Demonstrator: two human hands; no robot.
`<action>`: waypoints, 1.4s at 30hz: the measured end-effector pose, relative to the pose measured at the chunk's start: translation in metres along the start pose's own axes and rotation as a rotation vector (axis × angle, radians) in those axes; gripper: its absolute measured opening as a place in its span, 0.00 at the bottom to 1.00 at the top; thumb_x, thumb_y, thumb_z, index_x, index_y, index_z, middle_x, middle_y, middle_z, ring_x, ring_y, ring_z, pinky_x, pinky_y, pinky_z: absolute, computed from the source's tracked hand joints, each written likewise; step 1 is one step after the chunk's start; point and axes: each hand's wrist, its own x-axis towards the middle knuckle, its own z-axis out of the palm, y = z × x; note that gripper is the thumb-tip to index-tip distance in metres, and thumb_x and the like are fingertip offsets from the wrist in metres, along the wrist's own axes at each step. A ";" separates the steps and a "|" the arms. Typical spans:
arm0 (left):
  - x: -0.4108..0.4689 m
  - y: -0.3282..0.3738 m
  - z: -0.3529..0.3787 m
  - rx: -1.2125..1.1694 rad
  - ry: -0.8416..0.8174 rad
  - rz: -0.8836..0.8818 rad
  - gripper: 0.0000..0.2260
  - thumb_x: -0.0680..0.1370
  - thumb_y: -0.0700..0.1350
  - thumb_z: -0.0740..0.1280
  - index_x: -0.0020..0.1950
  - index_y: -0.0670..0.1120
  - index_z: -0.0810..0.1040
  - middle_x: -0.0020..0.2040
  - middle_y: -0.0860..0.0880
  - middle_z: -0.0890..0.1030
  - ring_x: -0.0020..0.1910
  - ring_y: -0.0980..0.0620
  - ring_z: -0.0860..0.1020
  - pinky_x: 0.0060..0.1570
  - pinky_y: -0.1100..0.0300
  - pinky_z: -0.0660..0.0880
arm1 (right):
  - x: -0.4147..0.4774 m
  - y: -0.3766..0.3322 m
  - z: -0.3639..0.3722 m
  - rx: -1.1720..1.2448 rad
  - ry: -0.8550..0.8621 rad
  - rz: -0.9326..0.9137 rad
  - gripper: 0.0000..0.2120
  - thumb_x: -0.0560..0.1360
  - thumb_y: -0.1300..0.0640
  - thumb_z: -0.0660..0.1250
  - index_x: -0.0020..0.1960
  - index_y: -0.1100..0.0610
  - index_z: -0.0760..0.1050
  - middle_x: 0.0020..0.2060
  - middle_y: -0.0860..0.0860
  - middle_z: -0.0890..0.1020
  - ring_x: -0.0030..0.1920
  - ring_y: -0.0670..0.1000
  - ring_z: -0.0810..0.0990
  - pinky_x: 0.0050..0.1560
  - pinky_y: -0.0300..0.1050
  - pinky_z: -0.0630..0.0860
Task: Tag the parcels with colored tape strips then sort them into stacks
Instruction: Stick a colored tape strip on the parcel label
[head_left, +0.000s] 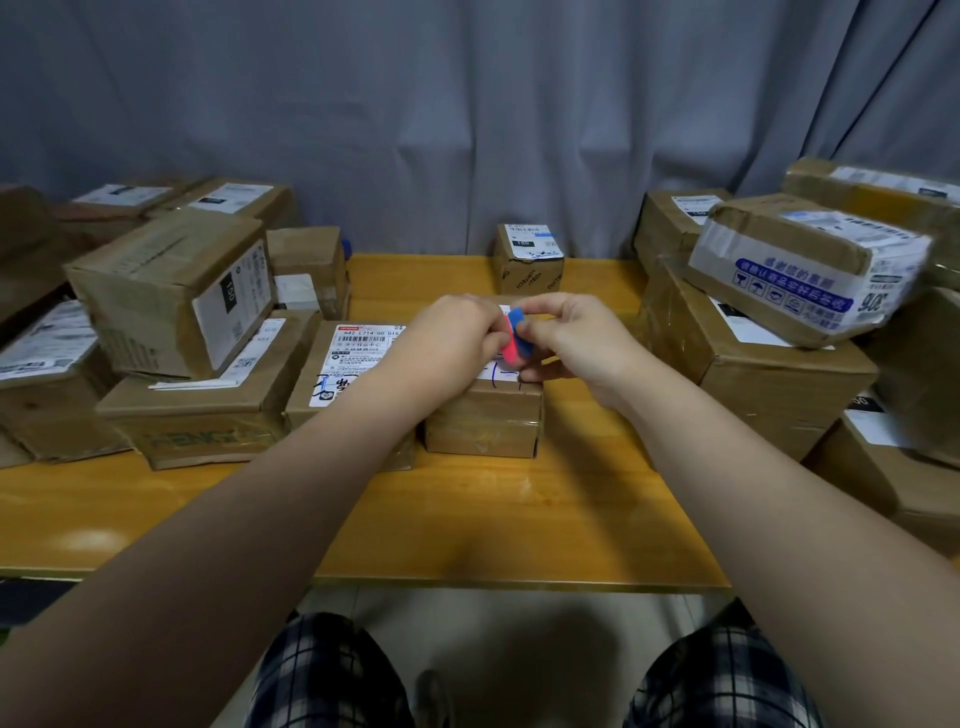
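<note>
While left hand (452, 332) and right hand (576, 338) pinch pink-and-blue tape strips (514, 335) — a cardboard parcel (483, 421) lies beneath.

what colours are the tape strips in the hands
One pink, one blue; the tape strips show best in the head view.

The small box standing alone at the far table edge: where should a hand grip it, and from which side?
Grip the small box across its left and right walls, coming from above and the front. It stands upright with bare table on both sides, while the curtain hangs close behind it, so the back is probably hard to reach.
</note>
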 end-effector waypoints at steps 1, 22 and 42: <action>-0.001 -0.001 0.000 -0.060 0.013 -0.027 0.08 0.79 0.46 0.65 0.52 0.45 0.81 0.46 0.48 0.79 0.44 0.51 0.75 0.41 0.62 0.67 | 0.000 0.000 0.000 0.002 -0.013 0.003 0.11 0.78 0.64 0.65 0.60 0.57 0.75 0.37 0.56 0.83 0.34 0.50 0.83 0.40 0.49 0.83; -0.010 -0.012 0.001 -1.188 -0.090 -0.494 0.06 0.73 0.41 0.71 0.38 0.42 0.78 0.30 0.49 0.80 0.26 0.59 0.75 0.26 0.70 0.72 | 0.002 -0.006 -0.004 0.258 -0.202 0.121 0.13 0.77 0.67 0.64 0.61 0.64 0.76 0.41 0.60 0.83 0.37 0.51 0.83 0.42 0.44 0.83; -0.013 -0.019 0.010 -0.746 0.219 -0.430 0.12 0.78 0.51 0.66 0.45 0.42 0.76 0.34 0.48 0.77 0.31 0.56 0.73 0.34 0.63 0.71 | 0.017 0.056 -0.015 -0.384 0.387 0.130 0.21 0.78 0.63 0.64 0.70 0.55 0.68 0.63 0.56 0.75 0.49 0.50 0.76 0.47 0.41 0.74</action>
